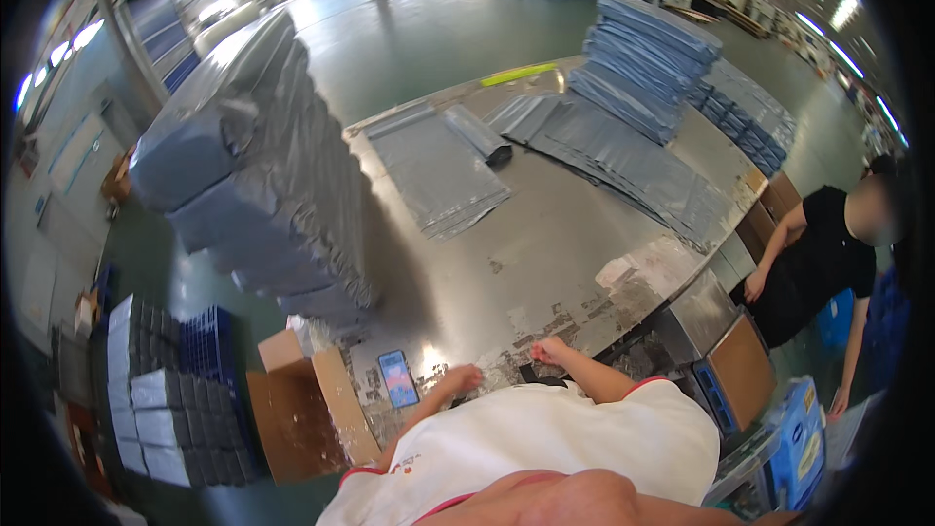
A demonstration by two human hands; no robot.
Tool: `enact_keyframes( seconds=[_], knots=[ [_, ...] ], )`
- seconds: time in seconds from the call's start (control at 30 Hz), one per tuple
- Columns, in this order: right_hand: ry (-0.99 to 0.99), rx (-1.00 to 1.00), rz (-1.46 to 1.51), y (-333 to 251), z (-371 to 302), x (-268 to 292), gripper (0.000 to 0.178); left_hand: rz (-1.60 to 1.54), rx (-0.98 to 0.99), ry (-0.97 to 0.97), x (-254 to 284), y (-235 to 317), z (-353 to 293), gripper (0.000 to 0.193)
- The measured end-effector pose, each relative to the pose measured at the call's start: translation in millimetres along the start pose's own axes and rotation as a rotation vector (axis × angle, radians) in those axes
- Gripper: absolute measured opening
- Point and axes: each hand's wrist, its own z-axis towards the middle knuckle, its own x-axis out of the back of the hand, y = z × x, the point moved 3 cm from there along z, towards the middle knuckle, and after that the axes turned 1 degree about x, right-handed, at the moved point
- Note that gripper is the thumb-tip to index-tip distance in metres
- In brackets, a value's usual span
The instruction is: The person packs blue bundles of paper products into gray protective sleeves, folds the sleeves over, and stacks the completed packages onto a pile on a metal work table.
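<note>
At the near edge of the metal-topped table (pixel 506 263), my left hand (pixel 461 381) is low with its fingers curled in; nothing shows in it. A phone (pixel 397 378) with a lit screen lies flat just left of it. My right hand (pixel 552 352) is also closed over the near edge, and no object shows in its fingers. Between the two hands, a small dark piece (pixel 528 371) sits at the edge, partly hidden. Farther out lie a flat pile of grey plastic bags (pixel 435 170) and, to its right, a long fanned row of grey bags (pixel 618 161).
A tall leaning stack of grey wrapped bundles (pixel 282 185) rises at left. Another bundle stack (pixel 643 63) stands far right. An open cardboard box (pixel 302 419) is at near left. At right, a co-worker in black (pixel 828 244) stands beside a brown carton (pixel 737 370) and a blue container (pixel 799 443).
</note>
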Motion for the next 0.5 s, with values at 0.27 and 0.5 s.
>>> enact_keyframes(
  seconds=[0.27, 0.5],
  knots=[
    [-0.062, 0.011, 0.068, 33.0, -52.3, 39.6, 0.026, -0.028, 0.253, 0.176, -73.8, 26.1, -36.0, 0.067],
    [-0.218, -0.146, -0.123, 39.4, -18.5, 39.8, 0.039, 0.029, 0.236, 0.313, -84.0, 34.2, -31.8, 0.082]
  ],
)
